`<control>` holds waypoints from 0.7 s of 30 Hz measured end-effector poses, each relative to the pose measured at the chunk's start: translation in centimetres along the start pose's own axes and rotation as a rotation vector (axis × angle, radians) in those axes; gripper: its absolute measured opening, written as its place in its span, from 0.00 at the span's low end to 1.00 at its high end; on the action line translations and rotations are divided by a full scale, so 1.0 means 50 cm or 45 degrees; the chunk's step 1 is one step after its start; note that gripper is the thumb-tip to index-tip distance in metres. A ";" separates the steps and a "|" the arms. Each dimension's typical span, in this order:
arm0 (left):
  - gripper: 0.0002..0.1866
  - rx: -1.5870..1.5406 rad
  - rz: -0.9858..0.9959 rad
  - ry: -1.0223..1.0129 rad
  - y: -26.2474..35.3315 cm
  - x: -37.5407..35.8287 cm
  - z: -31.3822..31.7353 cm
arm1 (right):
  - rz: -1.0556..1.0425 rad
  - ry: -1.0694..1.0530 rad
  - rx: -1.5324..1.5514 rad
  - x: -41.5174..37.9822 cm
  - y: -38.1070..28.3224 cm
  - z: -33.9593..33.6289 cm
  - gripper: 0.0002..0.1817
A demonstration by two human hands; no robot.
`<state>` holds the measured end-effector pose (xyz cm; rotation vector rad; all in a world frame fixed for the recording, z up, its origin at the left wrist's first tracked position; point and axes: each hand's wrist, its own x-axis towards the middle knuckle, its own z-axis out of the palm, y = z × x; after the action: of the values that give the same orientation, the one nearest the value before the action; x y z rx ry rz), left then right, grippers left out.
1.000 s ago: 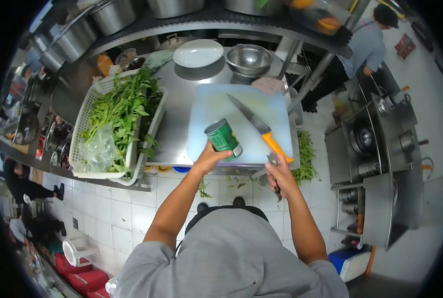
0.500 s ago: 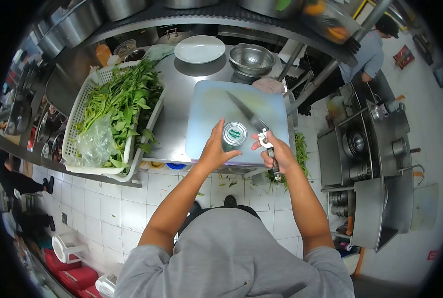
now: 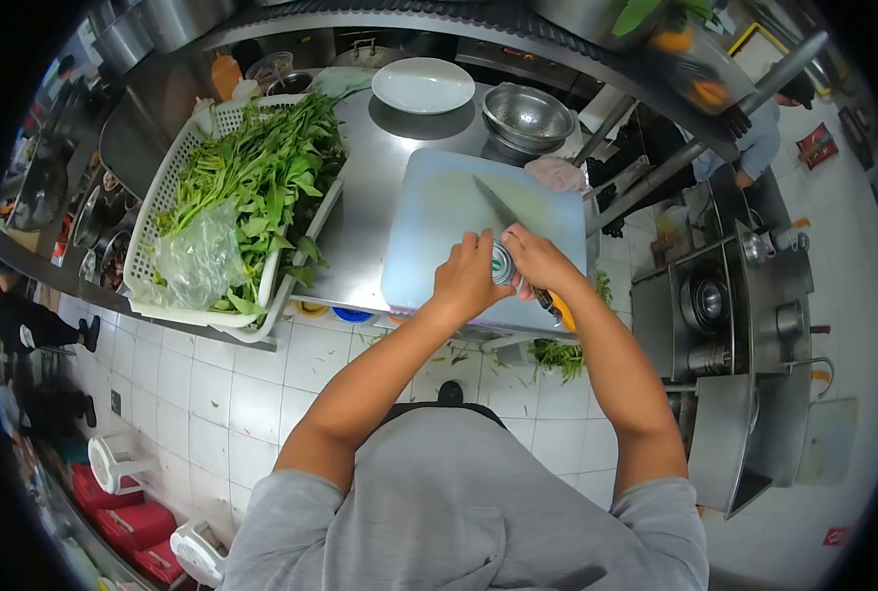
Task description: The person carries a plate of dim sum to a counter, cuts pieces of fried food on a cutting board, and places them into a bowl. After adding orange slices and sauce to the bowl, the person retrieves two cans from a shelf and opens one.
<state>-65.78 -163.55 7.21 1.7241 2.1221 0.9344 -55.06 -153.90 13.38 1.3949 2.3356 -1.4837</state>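
A small round can (image 3: 501,262) stands on the pale blue cutting board (image 3: 429,217), its lid showing between my hands. My left hand (image 3: 467,276) wraps round the can's left side. My right hand (image 3: 538,261) is closed at the can's right edge, round a tool whose orange and black handle (image 3: 559,309) sticks out below the palm; the tool's working end is hidden. Beyond my hands lies a knife (image 3: 493,202), its blade pointing up and left, its handle hidden by my right hand.
Left of the board, a white basket (image 3: 145,246) holds leafy greens (image 3: 262,177) and a plastic bag (image 3: 202,258). Behind are a white plate (image 3: 422,86), metal colanders (image 3: 528,116) and a pink cloth (image 3: 555,174). A person (image 3: 754,148) stands at upper right under the shelf.
My left hand has closed round the can. My right hand has moved in against the can and turned the tool, bringing its orange handle into view. The view has shifted slightly.
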 end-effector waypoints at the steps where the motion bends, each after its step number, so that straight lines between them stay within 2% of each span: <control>1: 0.46 -0.002 -0.005 0.000 -0.004 0.002 0.005 | 0.003 0.015 -0.055 0.003 -0.004 0.001 0.18; 5: 0.41 0.017 0.024 0.065 -0.010 0.007 0.018 | -0.138 0.213 -0.257 0.021 0.025 0.033 0.18; 7: 0.40 0.036 0.039 0.075 -0.011 0.006 0.016 | -0.345 0.642 -0.797 0.033 0.045 0.055 0.18; 8: 0.38 0.037 0.051 0.064 -0.011 0.003 0.014 | -0.352 0.651 -0.791 0.027 0.039 0.060 0.18; 11: 0.35 0.015 0.046 0.039 -0.009 0.012 0.007 | -0.152 0.640 -0.914 0.017 0.019 0.069 0.20; 14: 0.33 -0.013 0.058 0.057 -0.016 0.011 0.012 | -0.083 0.621 -0.854 0.026 0.031 0.070 0.22; 21: 0.34 -0.091 0.156 0.105 -0.033 0.016 0.026 | -0.068 0.671 -0.865 0.025 0.032 0.084 0.19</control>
<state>-66.56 -162.53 5.37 1.8270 2.0246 1.1186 -56.36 -155.98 9.39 1.6246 2.7660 -0.2330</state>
